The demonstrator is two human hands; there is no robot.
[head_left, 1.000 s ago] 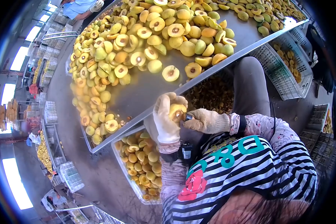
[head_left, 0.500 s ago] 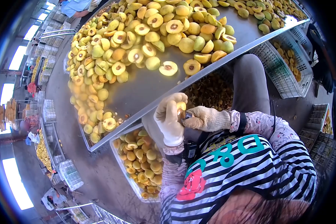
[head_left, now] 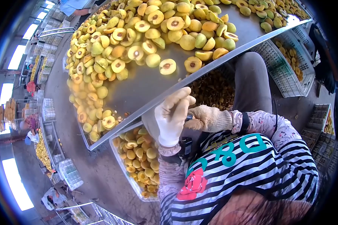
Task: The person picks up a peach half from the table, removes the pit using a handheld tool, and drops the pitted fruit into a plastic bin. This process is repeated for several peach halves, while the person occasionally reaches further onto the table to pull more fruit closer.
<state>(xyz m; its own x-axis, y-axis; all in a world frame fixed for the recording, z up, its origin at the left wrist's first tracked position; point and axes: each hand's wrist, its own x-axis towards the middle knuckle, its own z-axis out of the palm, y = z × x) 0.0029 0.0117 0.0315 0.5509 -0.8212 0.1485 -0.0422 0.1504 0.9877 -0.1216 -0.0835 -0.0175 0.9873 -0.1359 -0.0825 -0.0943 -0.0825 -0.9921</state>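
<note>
My left hand [head_left: 172,114], in a white glove, is raised at the near edge of the metal table. Its fingers are closed and bent together; whatever they hold, if anything, is hidden. Just to its right, my right hand [head_left: 208,118], in a fuzzy beige glove, is closed around a small dark hand tool [head_left: 189,117]. Only a short end of that tool shows, close to the left palm. Beyond the hands, a cut fruit half [head_left: 167,66] lies face up on the table, apart from a large heap of yellow-green fruit halves [head_left: 135,37].
The table's metal rim [head_left: 146,109] runs diagonally past my hands. A white crate [head_left: 121,165] of fruit halves stands below it at left. Brown scraps [head_left: 214,90] lie under the rim beside my knee [head_left: 251,71]. Another crate [head_left: 289,80] stands at right. A person's arm [head_left: 80,11] shows at top left.
The yellow fruit piece that showed in my left hand is out of sight. That hand has turned and shifted slightly up, its fingers folded differently. My right hand stays nearly in place with the tool.
</note>
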